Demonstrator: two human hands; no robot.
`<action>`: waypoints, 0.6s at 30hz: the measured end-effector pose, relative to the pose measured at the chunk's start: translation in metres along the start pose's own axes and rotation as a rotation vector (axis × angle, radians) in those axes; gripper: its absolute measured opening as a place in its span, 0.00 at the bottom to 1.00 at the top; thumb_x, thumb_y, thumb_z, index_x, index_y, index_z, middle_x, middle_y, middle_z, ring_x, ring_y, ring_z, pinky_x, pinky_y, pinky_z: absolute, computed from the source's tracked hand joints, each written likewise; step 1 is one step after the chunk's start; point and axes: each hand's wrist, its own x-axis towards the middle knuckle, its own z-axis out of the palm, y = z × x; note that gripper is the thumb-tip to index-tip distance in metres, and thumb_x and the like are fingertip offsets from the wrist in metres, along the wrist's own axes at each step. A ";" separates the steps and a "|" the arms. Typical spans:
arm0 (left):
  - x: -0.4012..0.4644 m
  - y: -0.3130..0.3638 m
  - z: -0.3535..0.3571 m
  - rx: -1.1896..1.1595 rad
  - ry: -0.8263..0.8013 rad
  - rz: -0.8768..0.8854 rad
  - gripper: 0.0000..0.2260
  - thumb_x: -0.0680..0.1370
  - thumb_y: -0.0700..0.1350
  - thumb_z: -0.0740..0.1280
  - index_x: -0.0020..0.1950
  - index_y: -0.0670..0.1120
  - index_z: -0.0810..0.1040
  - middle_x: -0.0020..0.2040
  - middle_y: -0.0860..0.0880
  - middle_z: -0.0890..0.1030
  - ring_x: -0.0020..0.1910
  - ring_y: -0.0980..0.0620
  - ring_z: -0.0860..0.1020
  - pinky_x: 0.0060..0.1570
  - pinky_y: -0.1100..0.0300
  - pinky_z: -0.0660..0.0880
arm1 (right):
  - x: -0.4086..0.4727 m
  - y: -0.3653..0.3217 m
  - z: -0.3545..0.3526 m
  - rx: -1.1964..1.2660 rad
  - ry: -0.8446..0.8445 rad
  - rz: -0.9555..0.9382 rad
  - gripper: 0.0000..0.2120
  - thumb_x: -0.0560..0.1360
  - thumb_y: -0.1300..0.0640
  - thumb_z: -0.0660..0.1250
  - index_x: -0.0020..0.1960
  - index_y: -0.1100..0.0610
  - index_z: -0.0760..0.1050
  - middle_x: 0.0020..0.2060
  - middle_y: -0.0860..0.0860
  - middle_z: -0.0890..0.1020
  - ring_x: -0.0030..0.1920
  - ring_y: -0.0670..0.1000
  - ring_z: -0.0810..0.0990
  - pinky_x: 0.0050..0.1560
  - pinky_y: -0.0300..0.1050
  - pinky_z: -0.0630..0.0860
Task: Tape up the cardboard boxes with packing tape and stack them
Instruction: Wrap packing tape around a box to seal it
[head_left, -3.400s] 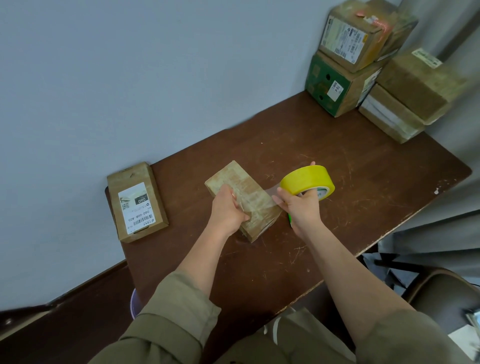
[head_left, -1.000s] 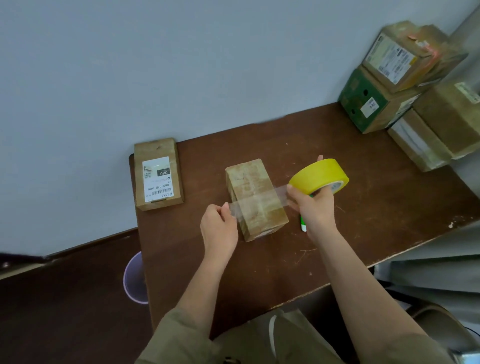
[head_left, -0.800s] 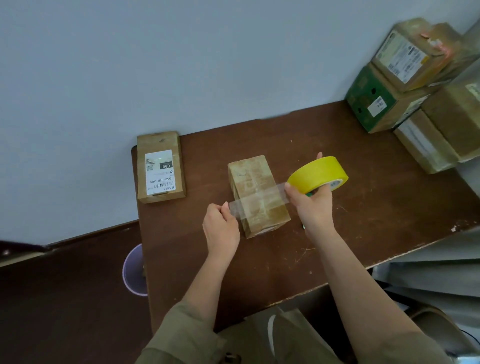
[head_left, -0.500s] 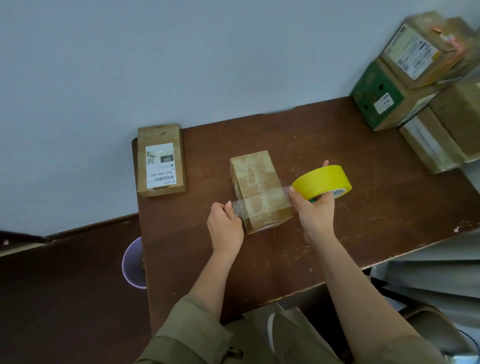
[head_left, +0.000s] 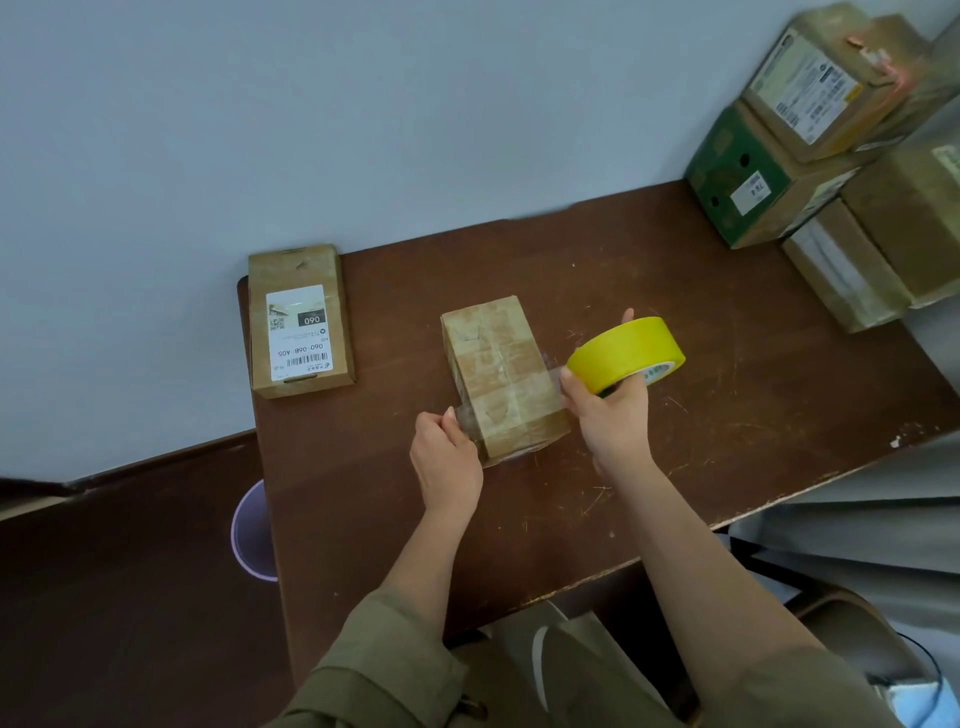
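My left hand (head_left: 448, 460) pinches the clear tape end (head_left: 464, 420) at the small cardboard box (head_left: 501, 375) mid-desk (head_left: 675, 467); my right hand (head_left: 608, 415) grasps the yellow tape roll (head_left: 626, 353) just beside it, tape stretched across the box.

Soft even daylight, faint shadows, wide-angle bending at edges, slight blur

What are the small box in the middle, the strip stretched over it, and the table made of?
Small box: brown cardboard, matte, with glossy old tape bands. Strip: clear plastic film, shiny; the box shows through it. Table: probably wood or dark brown laminate, scratched, chipped pale at the right edge.
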 end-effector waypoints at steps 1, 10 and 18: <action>0.001 -0.001 0.002 0.001 -0.007 -0.002 0.10 0.85 0.44 0.57 0.47 0.42 0.72 0.39 0.48 0.76 0.37 0.53 0.72 0.35 0.63 0.62 | 0.000 0.003 0.001 -0.004 0.008 -0.001 0.44 0.76 0.65 0.71 0.67 0.22 0.53 0.39 0.50 0.77 0.42 0.52 0.77 0.55 0.60 0.81; 0.002 -0.006 0.017 -0.073 -0.163 -0.017 0.13 0.85 0.47 0.53 0.46 0.41 0.68 0.35 0.50 0.70 0.31 0.56 0.67 0.31 0.60 0.64 | -0.006 0.023 0.017 0.018 0.145 0.146 0.42 0.78 0.65 0.69 0.79 0.41 0.50 0.46 0.46 0.79 0.44 0.45 0.79 0.50 0.34 0.77; 0.012 -0.021 0.027 -0.129 -0.336 -0.071 0.13 0.85 0.54 0.47 0.51 0.46 0.62 0.43 0.44 0.73 0.37 0.45 0.73 0.40 0.39 0.75 | -0.007 0.015 0.017 -0.007 0.161 0.250 0.13 0.78 0.63 0.69 0.49 0.50 0.67 0.45 0.46 0.77 0.48 0.51 0.78 0.58 0.48 0.75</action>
